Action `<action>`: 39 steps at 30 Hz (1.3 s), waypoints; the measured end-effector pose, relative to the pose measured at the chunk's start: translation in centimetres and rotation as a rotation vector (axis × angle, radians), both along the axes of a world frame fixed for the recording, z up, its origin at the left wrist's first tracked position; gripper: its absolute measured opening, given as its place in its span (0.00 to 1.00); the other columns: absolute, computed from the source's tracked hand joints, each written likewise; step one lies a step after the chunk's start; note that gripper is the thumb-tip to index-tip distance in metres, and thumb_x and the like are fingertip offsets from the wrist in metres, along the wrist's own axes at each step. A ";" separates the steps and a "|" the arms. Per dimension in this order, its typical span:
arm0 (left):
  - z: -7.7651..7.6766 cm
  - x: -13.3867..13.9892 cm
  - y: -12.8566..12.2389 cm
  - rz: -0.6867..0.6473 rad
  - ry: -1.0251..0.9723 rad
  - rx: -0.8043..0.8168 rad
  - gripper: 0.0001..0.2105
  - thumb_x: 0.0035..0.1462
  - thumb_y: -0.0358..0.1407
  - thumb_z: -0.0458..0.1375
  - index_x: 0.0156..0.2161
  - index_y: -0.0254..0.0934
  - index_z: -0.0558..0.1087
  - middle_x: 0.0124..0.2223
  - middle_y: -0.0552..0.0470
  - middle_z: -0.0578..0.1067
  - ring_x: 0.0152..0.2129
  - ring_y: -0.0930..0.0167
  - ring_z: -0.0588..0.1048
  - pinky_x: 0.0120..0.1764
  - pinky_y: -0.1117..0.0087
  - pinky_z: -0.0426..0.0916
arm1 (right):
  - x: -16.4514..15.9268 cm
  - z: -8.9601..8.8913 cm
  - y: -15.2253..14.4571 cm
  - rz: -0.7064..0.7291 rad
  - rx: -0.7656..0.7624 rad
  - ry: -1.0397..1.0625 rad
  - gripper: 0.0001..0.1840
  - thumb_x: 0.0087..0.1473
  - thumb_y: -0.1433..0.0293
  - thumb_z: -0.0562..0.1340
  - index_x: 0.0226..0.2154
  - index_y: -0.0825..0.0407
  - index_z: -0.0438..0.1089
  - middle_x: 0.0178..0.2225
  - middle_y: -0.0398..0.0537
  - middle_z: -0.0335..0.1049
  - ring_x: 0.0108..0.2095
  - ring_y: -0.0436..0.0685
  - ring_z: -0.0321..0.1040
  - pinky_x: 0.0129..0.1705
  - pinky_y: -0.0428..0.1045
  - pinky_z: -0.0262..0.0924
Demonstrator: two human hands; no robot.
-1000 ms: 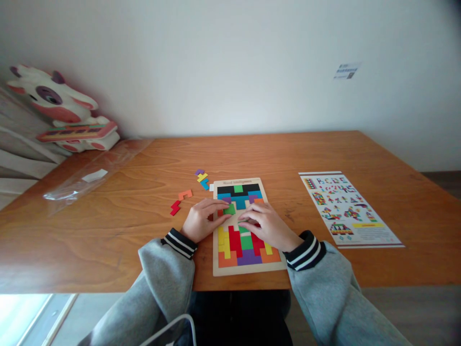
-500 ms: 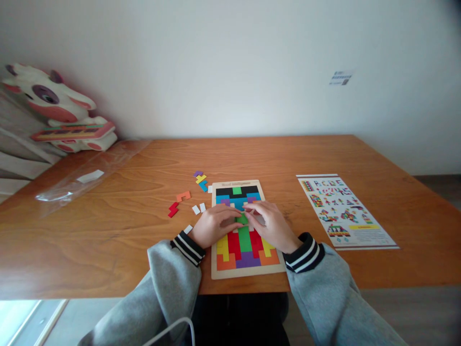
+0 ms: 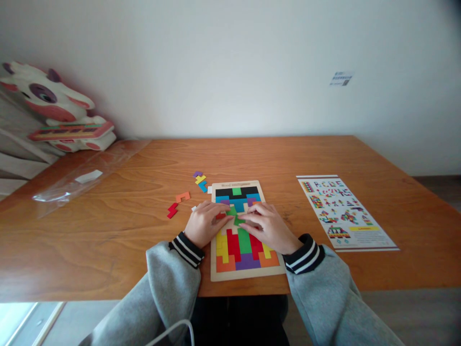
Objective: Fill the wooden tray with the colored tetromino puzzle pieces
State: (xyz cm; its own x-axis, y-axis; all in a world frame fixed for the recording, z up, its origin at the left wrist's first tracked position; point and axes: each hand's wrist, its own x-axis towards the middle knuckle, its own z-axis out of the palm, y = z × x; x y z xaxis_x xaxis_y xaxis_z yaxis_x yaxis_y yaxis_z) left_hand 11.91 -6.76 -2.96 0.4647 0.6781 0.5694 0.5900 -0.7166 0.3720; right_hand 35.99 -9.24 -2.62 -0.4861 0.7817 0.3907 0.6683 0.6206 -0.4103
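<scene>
A wooden tray puzzle [image 3: 213, 262] lies flat in front of me, with colored block pieces fitted in its frame. Near its middle a green puzzle piece [image 3: 232, 210] sits at a slant, partly hidden by fingers. My right hand [image 3: 269, 228] has its thumb and fingertips at the right side of this piece. On the other side is my left hand [image 3: 204, 223], its fingers apart and the tips close to the green piece. Below both hands, red, yellow, orange and purple pieces fill the tray, with a long green piece [image 3: 245, 241] between red ones.
Left of the tray lie loose pieces: an orange one [image 3: 183, 196], a red one [image 3: 172, 210], a blue one [image 3: 202, 186]. A printed pattern sheet [image 3: 345, 211] rests at right. Clear plastic wrap [image 3: 65, 187] and a cow toy keyboard [image 3: 72, 132] are at far left.
My left hand has shifted slightly left, away from my right hand. The green piece now sits slanted and more of it shows between the hands.
</scene>
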 end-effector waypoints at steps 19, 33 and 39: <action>-0.1 -0.1 -0.4 0.010 -0.019 -0.017 0.05 0.63 0.38 0.61 0.39 0.40 0.78 0.43 0.48 0.82 0.38 0.66 0.80 0.43 0.63 0.76 | -0.1 0.8 -0.4 0.195 0.066 0.027 0.13 0.64 0.64 0.61 0.49 0.43 0.78 0.47 0.45 0.80 0.46 0.58 0.74 0.50 0.59 0.66; -0.3 -0.4 -0.5 -0.101 0.000 0.029 0.05 0.63 0.37 0.62 0.41 0.40 0.77 0.43 0.49 0.82 0.37 0.67 0.80 0.41 0.64 0.75 | 0.6 1.2 -1.0 0.174 0.073 0.096 0.18 0.63 0.70 0.60 0.55 0.46 0.72 0.47 0.49 0.79 0.47 0.58 0.74 0.50 0.57 0.69; -0.3 -0.3 -0.6 -0.106 0.027 0.050 0.05 0.63 0.37 0.62 0.42 0.39 0.77 0.43 0.48 0.82 0.37 0.67 0.79 0.42 0.64 0.75 | 0.8 1.0 -1.3 0.207 0.085 0.080 0.18 0.61 0.71 0.61 0.52 0.45 0.74 0.44 0.49 0.80 0.45 0.58 0.74 0.49 0.56 0.69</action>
State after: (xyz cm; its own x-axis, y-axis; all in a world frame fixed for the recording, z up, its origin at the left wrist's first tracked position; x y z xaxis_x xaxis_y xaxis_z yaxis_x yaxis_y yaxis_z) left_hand 11.58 -7.32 -3.26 0.5481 0.5951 0.5877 0.5193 -0.7930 0.3186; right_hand 36.80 -10.58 -1.67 -0.5976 0.6314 0.4942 0.4909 0.7754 -0.3971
